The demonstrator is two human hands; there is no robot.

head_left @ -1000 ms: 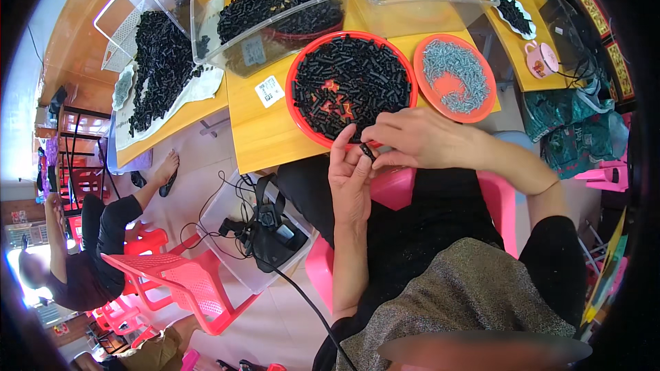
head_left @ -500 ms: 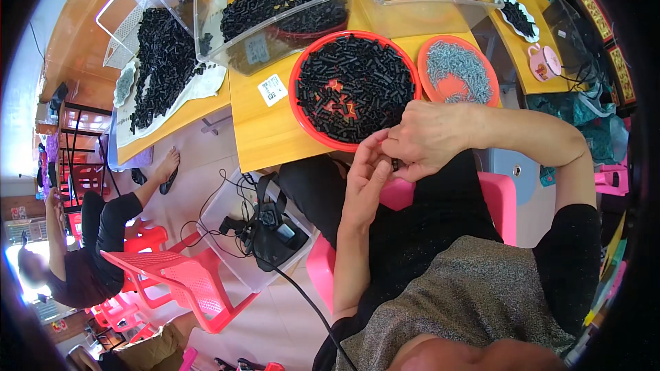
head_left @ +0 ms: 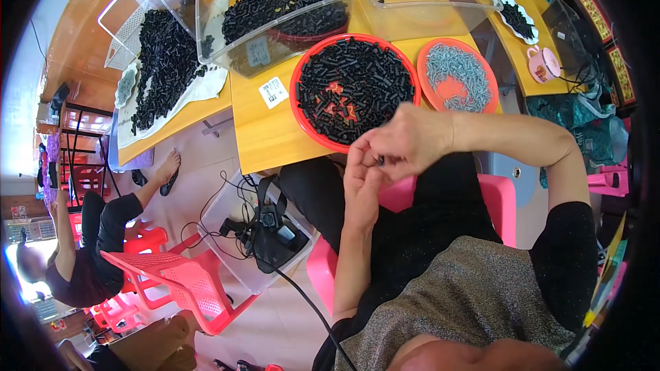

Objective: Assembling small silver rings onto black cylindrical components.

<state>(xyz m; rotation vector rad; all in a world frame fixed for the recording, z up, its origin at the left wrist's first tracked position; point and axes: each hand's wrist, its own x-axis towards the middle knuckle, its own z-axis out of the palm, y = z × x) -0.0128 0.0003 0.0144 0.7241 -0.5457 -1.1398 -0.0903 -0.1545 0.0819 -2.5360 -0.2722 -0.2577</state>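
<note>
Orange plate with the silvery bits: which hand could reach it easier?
Probably the right hand: it is nearer the orange plate. The left hand is lower and farther left.

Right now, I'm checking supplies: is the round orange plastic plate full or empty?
Partly full: small silvery pieces cover much of the round orange plastic plate, leaving a bare orange patch.

Centre: round red plastic basin (head_left: pixel 294 93), yellow-orange pattern showing on its floor, full of short black plastic tubes (head_left: pixel 357 75); just right, flat orange-red round plate (head_left: pixel 450 88) with silvery blue-grey metal screws (head_left: pixel 440 62). Yellow wooden table (head_left: pixel 265 134) beneath, white square label (head_left: pixel 273 91) with black print. Lower left, pinkish-red perforated plastic chair (head_left: pixel 199 282); lower right, grey-brown speckled cloth (head_left: pixel 467 282); right edge, dark green plastic bags (head_left: pixel 584 117).
</note>
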